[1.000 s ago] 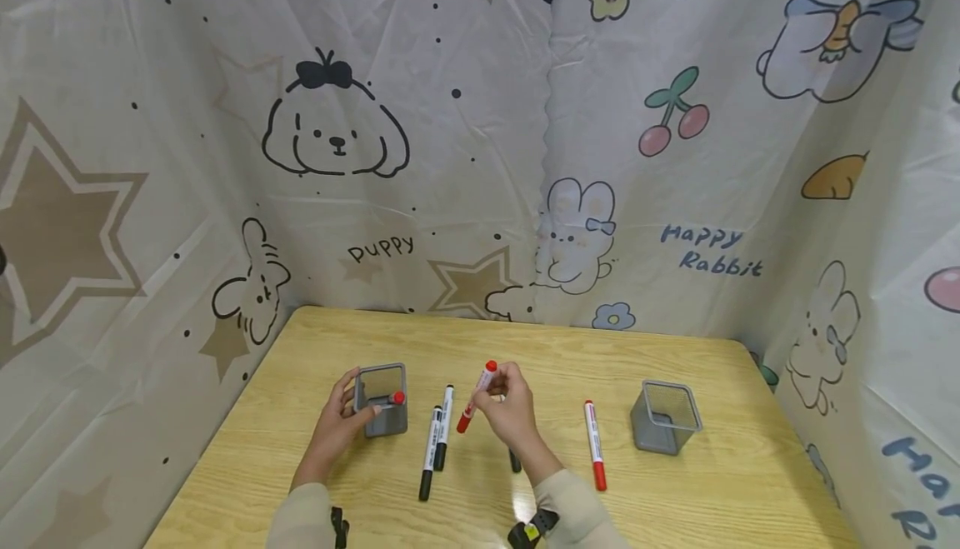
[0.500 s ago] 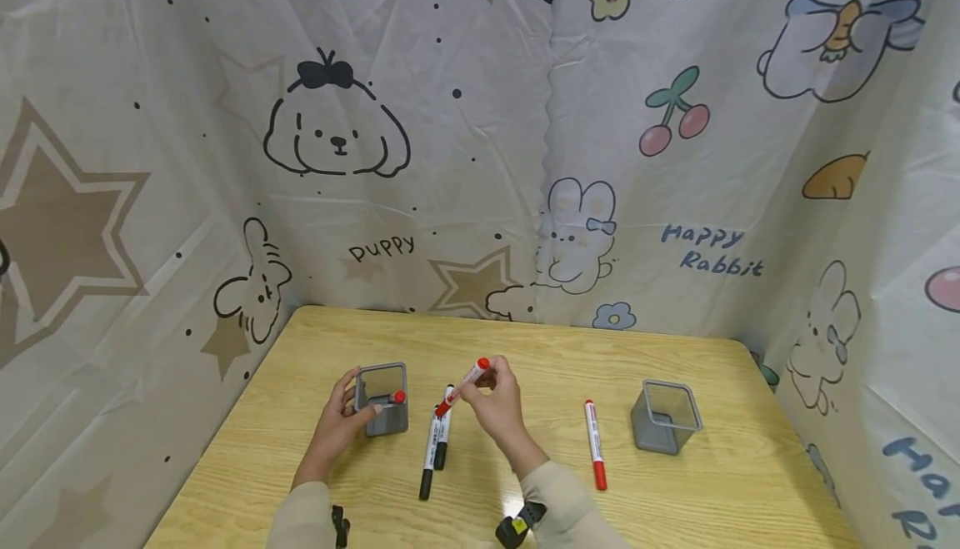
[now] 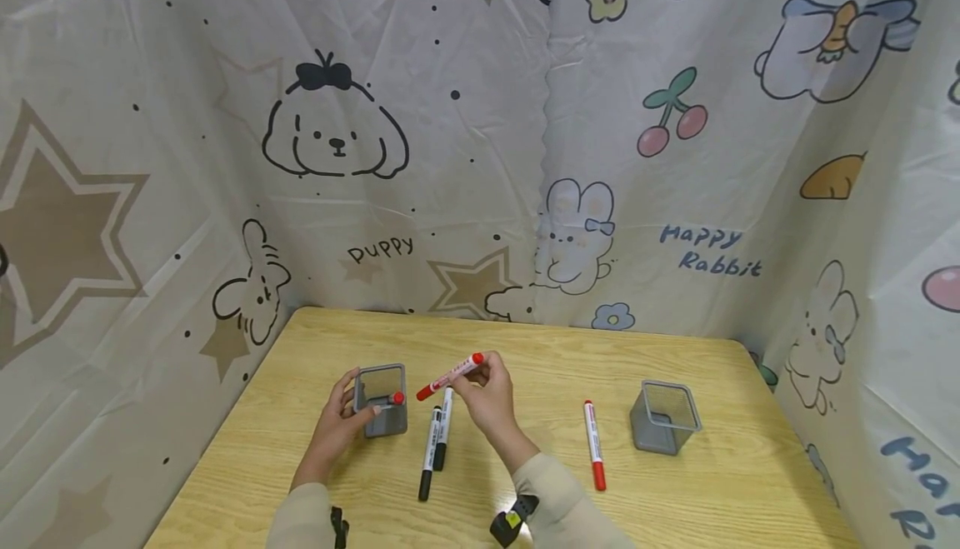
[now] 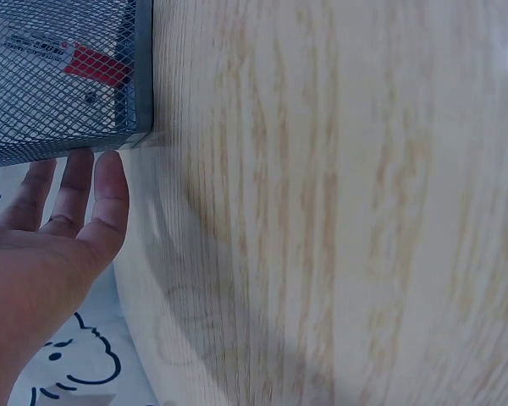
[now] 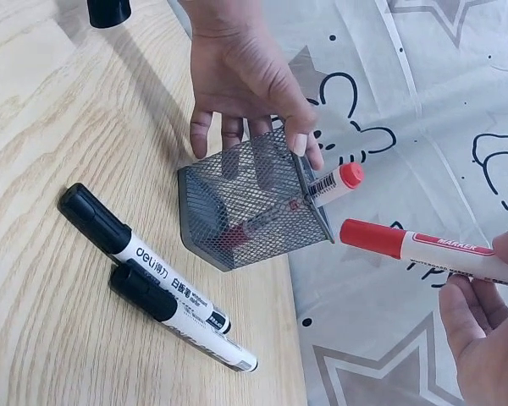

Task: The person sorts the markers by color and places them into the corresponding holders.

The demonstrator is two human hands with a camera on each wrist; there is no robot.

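My left hand (image 3: pixel 335 432) grips the grey mesh pen holder (image 3: pixel 386 426) at the left of the table, thumb at its rim and fingers along its far side. Inside leans a red-capped marker (image 5: pixel 349 178), its end poking out over the rim. My right hand (image 3: pixel 491 399) pinches another red marker (image 3: pixel 450 376) by one end, above the table to the right of the holder. That marker slants, its red cap (image 5: pixel 371 236) pointing at the holder's opening and close to the rim in the right wrist view.
Two black markers (image 5: pixel 144 260) lie side by side between the hands. Another black cap (image 5: pixel 108 12) shows at the right wrist view's top edge. Further right lie a red marker (image 3: pixel 595 446) and a second mesh holder (image 3: pixel 664 420). Printed cloth (image 3: pixel 450 157) hangs behind the table.
My right hand has moved left with the red marker, towards the holder. The marker has tipped from steep to nearly level. My left hand and the holder stay put.
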